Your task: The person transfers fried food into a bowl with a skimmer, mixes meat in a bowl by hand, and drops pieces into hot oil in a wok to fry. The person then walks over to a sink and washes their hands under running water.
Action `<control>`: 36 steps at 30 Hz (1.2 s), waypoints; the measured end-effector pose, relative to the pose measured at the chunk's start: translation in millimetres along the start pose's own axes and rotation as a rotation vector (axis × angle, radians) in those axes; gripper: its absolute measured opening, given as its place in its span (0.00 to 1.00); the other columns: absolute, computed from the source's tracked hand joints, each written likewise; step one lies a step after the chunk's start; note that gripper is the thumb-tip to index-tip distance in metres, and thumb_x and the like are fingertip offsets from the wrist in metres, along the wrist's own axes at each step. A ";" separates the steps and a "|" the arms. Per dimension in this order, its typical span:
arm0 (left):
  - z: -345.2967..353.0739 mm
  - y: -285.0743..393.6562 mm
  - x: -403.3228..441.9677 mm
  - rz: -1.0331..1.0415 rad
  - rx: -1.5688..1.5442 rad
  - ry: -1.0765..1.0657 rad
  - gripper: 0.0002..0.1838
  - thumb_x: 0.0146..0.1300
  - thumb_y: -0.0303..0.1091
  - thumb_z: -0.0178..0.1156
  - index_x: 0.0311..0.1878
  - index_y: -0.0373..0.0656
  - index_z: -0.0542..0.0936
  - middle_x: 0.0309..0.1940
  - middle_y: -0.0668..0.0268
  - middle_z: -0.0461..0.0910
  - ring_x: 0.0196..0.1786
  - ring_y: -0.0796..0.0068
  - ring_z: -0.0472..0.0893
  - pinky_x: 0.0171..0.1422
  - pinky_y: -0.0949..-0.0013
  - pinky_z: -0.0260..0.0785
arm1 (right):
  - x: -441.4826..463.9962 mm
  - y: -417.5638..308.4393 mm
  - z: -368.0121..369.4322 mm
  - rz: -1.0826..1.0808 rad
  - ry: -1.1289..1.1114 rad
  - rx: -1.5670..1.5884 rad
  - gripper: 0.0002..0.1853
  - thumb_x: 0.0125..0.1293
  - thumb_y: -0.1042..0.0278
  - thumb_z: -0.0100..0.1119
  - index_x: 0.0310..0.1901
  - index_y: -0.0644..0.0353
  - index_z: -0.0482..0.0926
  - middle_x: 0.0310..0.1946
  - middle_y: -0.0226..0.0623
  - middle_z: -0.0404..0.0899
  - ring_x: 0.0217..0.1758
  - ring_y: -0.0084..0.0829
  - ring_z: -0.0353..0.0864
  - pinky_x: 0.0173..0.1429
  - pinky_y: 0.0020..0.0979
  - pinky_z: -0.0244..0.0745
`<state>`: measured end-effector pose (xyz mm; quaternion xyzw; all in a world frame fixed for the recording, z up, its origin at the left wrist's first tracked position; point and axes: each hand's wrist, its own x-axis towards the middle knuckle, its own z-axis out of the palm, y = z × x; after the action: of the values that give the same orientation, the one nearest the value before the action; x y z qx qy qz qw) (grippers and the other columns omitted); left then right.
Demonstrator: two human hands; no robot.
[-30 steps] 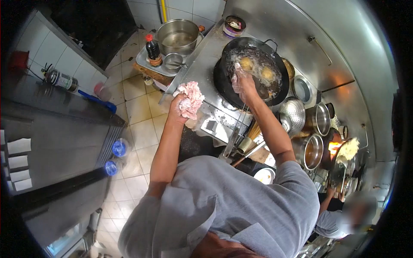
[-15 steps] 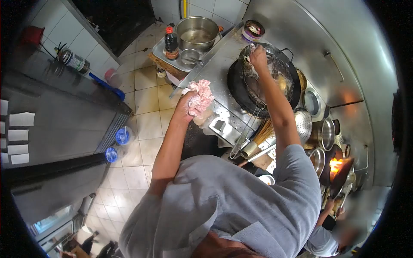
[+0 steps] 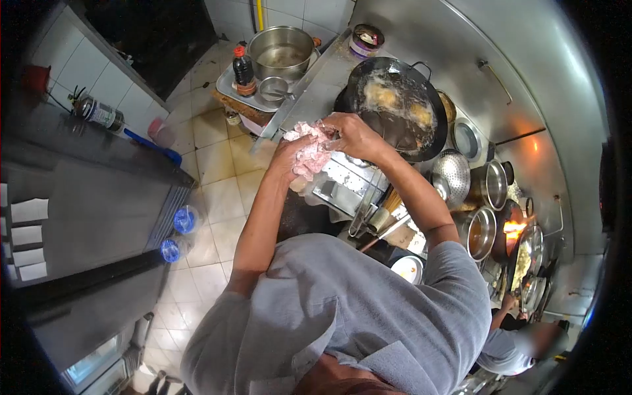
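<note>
A clump of pale pink, coated raw meat (image 3: 311, 158) sits in my left hand (image 3: 287, 160), whose fingers are wrapped round it. My right hand (image 3: 357, 137) has its bent fingers on the upper right side of the clump, pinching at it. Both hands are over the steel counter edge, left of a black wok (image 3: 421, 153). Bubbling oil fills the wok, and a few golden pieces (image 3: 380, 96) float in it. The tips of my right fingers are partly hidden by the meat.
At the back left a tray holds a steel pot (image 3: 282, 69), a red-capped bottle (image 3: 243, 71) and a small strainer (image 3: 273, 89). To the right are a perforated ladle (image 3: 451, 172) and several steel pots. Flames (image 3: 515, 228) rise farther right, near a co-worker (image 3: 503, 349).
My right hand has come back from over the wok, leftward and toward me, to the meat in my left hand. The frying pieces in the wok now show more fully.
</note>
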<state>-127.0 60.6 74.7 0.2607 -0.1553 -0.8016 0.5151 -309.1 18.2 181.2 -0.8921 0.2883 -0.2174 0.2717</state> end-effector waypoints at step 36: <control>20.3 -6.0 9.3 -0.071 -0.235 -0.066 0.17 0.64 0.36 0.60 0.52 0.37 0.77 0.41 0.59 0.83 0.38 0.66 0.84 0.42 0.65 0.79 | -34.8 8.0 9.3 0.673 0.263 1.174 0.07 0.65 0.73 0.61 0.42 0.65 0.80 0.36 0.32 0.83 0.38 0.25 0.82 0.41 0.31 0.76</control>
<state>-146.3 54.3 85.7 0.1773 -0.0679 -0.8402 0.5080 -333.0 38.1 161.2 -0.4255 0.4146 -0.3477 0.7254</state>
